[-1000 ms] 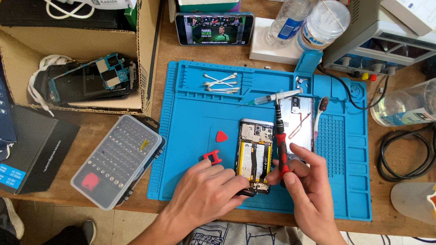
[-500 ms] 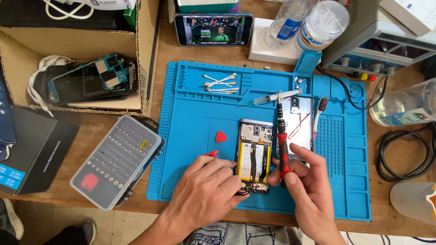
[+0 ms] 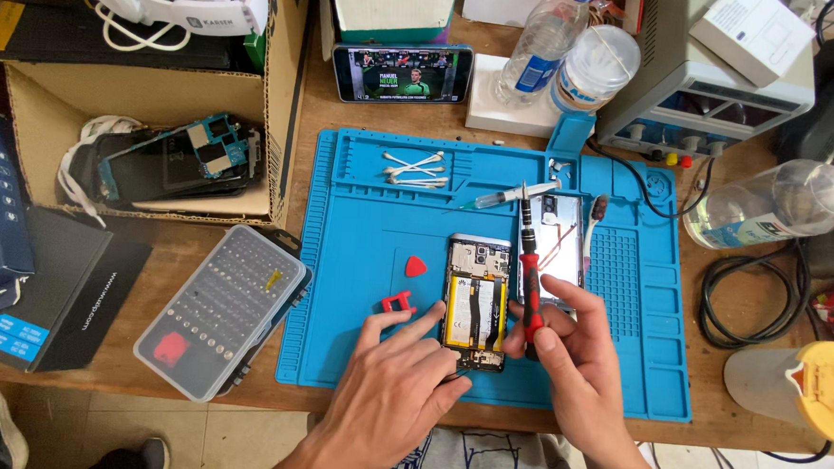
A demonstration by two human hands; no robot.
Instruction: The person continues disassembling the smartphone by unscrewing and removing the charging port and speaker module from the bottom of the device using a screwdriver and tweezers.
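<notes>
Your left hand (image 3: 385, 395) slid right, fingertips pressing the opened phone (image 3: 476, 302) at lower centre, while your right hand (image 3: 572, 357) gripped the red screwdriver (image 3: 529, 274).

i see a matt blue rubbery mat (image 3: 357, 288) with ribbed edges over a worn wooden table (image 3: 237, 396). the opened phone (image 3: 476, 302) shows bare metal and a dull yellow film, and the back cover (image 3: 559, 242) beside it is glossy and mirror-like. my right hand (image 3: 572, 366) grips a screwdriver (image 3: 528, 269) with a smooth red plastic handle and black collar. the bit case (image 3: 223, 310) is clear plastic, and the box (image 3: 149, 87) is rough brown cardboard.
</notes>
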